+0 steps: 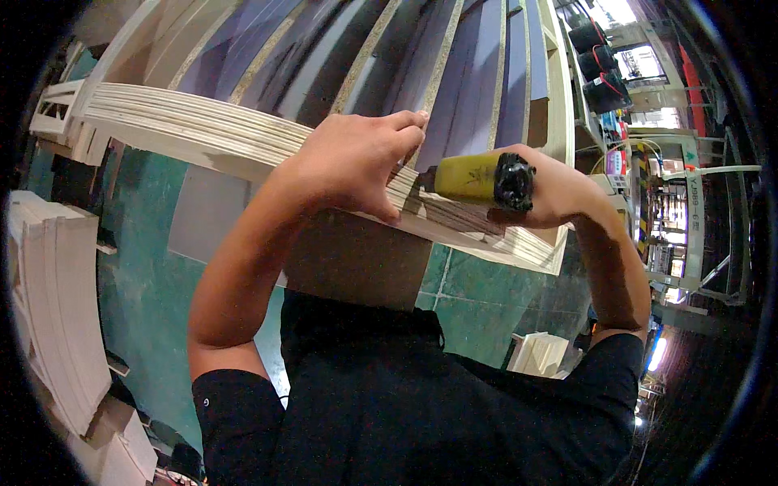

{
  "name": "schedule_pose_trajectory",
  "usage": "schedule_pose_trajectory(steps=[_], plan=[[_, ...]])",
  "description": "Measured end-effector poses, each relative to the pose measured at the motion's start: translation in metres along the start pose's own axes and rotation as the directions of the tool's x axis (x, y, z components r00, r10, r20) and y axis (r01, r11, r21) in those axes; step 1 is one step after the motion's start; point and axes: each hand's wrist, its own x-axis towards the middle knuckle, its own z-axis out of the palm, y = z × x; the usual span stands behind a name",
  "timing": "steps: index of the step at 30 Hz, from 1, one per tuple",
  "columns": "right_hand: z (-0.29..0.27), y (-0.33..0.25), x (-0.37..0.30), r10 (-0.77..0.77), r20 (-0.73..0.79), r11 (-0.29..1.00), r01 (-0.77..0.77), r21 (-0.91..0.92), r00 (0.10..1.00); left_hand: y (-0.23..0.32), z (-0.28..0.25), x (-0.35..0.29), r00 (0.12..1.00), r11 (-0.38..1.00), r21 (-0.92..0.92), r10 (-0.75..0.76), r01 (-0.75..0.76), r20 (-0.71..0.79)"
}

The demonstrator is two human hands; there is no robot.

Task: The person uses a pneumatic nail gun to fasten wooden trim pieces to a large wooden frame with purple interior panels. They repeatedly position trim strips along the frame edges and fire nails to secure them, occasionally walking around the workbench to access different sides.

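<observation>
A wooden frame [194, 118] with a layered front edge lies across the far part of the view. My left hand [344, 158] clasps that layered edge, its fingers over the top and its thumb on the near side. In my right hand [559, 188] is a nail gun [468, 178], a yellow-bodied tool with a black, taped-looking end. Its narrow nose points left, against or just above the front edge, close to my left thumb. Whether it touches the wood I cannot tell. The tool hides most of my right fingers.
Grey-purple panels [474, 89] stand between long particle-board strips [361, 69] behind the edge. A brown board [356, 259] is below it, over a green floor [154, 243]. Stacked pale wooden pieces [61, 300] stand at left. Black cylinders [601, 81] and machinery line the right.
</observation>
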Motion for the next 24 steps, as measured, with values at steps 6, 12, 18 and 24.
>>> schedule_pose_trajectory(steps=[6, 12, 18, 24], plan=[[0.001, -0.002, 0.001, 0.049, -0.002, 0.991, -0.048, 0.124, 0.999, 0.004, 0.004, -0.001, 1.000, 1.000, -0.021, -0.002, 0.002, -0.017], [0.003, 0.008, 0.010, 0.035, -0.066, 0.991, -0.026, 0.129, 0.997, 0.005, 0.000, -0.002, 0.999, 0.999, 0.029, 0.026, -0.024, -0.045], [0.000, 0.003, 0.010, 0.022, -0.030, 0.997, -0.020, 0.071, 0.999, 0.003, 0.004, -0.001, 0.997, 0.998, 0.042, 0.040, -0.037, -0.071], [0.004, 0.005, 0.010, -0.019, -0.070, 0.997, 0.024, 0.078, 0.997, 0.004, 0.003, -0.001, 0.999, 0.999, 0.044, 0.020, -0.018, -0.046]])
